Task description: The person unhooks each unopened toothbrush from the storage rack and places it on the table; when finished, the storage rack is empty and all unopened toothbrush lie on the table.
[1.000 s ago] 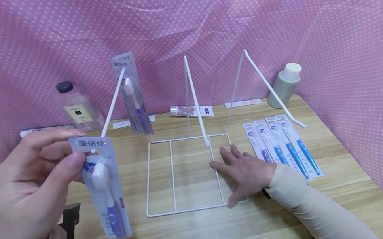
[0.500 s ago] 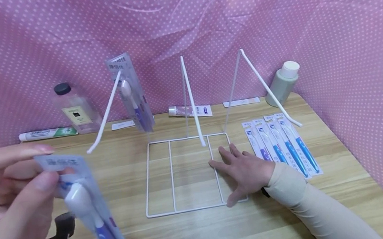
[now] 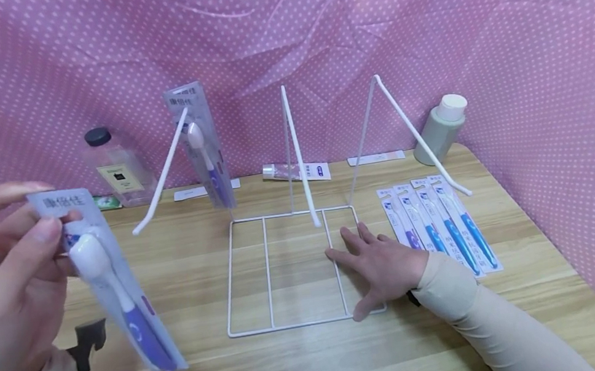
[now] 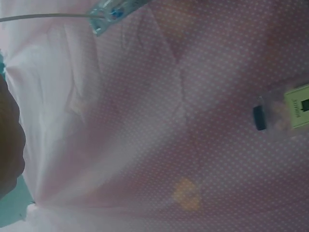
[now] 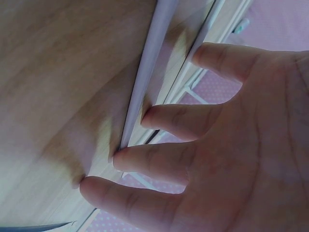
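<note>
In the head view my left hand pinches a packaged toothbrush near the top of its card; its handle is purple and its head end is white. It hangs tilted, left of the white wire rack. My right hand lies with spread fingers over the right side of the rack's base; in the right wrist view its fingertips touch the base wire and the tabletop. More packaged toothbrushes hang on the rack's left prong. The middle prong and right prong carry nothing.
Several packaged toothbrushes lie in a row right of the rack. Along the back stand a pink bottle with a black cap and a green-grey bottle. A small toothpaste tube lies between them. A pink dotted cloth hangs behind.
My left hand has drawn the packaged toothbrush left, away from the left prong's tip, then raised it slightly. The right hand has stayed on the rack's base.
</note>
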Motion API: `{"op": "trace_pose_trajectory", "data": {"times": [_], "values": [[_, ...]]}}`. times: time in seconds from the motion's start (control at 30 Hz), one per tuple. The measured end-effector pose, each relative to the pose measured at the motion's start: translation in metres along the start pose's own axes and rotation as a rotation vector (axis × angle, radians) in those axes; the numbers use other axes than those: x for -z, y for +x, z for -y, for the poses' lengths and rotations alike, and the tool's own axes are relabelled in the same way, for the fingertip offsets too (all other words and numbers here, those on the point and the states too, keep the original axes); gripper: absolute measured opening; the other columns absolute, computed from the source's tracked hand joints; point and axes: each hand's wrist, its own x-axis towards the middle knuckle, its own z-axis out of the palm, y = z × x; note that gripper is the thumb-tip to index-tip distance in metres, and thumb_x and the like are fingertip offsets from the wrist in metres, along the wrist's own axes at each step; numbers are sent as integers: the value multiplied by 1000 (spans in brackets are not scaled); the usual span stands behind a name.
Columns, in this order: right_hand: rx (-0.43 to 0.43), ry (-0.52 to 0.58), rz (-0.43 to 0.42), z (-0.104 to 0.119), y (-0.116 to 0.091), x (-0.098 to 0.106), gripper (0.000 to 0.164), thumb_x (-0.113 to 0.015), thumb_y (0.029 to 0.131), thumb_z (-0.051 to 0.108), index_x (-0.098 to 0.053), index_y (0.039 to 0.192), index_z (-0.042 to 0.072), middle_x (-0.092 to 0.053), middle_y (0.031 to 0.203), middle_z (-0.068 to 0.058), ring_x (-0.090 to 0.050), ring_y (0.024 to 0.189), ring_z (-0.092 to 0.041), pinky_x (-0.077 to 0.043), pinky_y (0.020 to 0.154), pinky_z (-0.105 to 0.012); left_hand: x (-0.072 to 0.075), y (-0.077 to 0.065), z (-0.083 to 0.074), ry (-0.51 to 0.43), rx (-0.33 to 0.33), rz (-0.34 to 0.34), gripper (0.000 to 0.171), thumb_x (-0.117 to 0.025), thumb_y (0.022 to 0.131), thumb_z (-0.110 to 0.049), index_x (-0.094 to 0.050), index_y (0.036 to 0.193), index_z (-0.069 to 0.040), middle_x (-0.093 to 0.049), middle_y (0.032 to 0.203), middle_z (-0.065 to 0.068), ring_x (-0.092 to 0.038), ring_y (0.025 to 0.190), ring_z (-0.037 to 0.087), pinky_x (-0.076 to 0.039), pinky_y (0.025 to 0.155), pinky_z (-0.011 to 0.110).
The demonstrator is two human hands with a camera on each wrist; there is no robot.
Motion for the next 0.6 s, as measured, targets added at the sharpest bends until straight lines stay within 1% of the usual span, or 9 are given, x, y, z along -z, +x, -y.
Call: {"op": "trace_pose_trajectory", "data": {"times": [0.1, 0.2, 0.3, 0.33, 0.37, 0.4, 0.47, 0.53, 0.6], "values": [[1, -1, -6, 0, -1, 1, 121, -85, 71, 73, -32, 168, 24, -14, 175, -27, -11, 158, -59, -30, 119, -76, 1, 4, 0, 72, 47, -73, 37, -33, 103, 23, -39, 139, 18, -72, 108, 32, -74, 84, 32, -65, 65, 34], [1, 0, -12, -1, -1, 3, 121, -86, 71, 73, -33, 168, 24, -14, 175, -28, -12, 158, -60, -30, 118, -77, 5, 9, 3, 136, 82, -127, 38, -35, 104, 23, -43, 140, 18, -73, 107, 28, -75, 79, 29, -64, 60, 32], [-1, -5, -18, -1, -2, 4, 121, -87, 71, 72, -33, 168, 24, -14, 175, -28, -12, 157, -61, -31, 118, -78, 12, 13, 9, 189, 122, -170, 38, -40, 104, 21, -48, 141, 16, -75, 106, 24, -76, 74, 27, -63, 56, 31], [4, -8, -21, -1, -2, 4, 121, -87, 71, 72, -33, 168, 23, -15, 175, -28, -12, 157, -61, -31, 117, -78, 15, 15, 11, 220, 140, -184, 37, -43, 104, 19, -49, 140, 15, -75, 105, 23, -76, 73, 26, -62, 55, 30], [8, -8, -24, 0, -2, 4, 121, -87, 71, 71, -33, 168, 23, -15, 174, -29, -13, 157, -61, -32, 117, -78, 18, 16, 14, 256, 160, -212, 37, -47, 104, 16, -52, 140, 12, -75, 104, 20, -75, 71, 24, -61, 54, 28], [11, -7, -26, 0, -2, 3, 121, -87, 71, 71, -34, 168, 23, -15, 174, -29, -13, 157, -61, -32, 117, -78, 21, 17, 18, 284, 187, -243, 36, -51, 104, 13, -54, 139, 9, -76, 103, 17, -75, 70, 22, -61, 54, 27], [16, 1, -27, 0, -1, 2, 121, -87, 71, 71, -34, 168, 23, -16, 174, -29, -13, 157, -62, -33, 117, -78, 31, 20, 26, 340, 263, -304, 34, -59, 104, 6, -59, 138, 1, -75, 99, 11, -72, 67, 19, -59, 53, 24], [17, 12, -27, 1, -1, 0, 121, -88, 70, 71, -34, 168, 23, -16, 174, -29, -13, 157, -61, -33, 116, -78, 43, 22, 35, 411, 358, -359, 33, -65, 103, -1, -63, 136, -7, -73, 94, 5, -68, 66, 15, -56, 52, 22], [8, 19, -24, 1, -1, 0, 121, -88, 70, 71, -34, 168, 24, -15, 175, -27, -12, 157, -61, -32, 116, -79, 56, 24, 45, 477, 466, -409, 32, -68, 103, -7, -64, 134, -15, -70, 92, 0, -64, 65, 13, -54, 53, 21]]}}
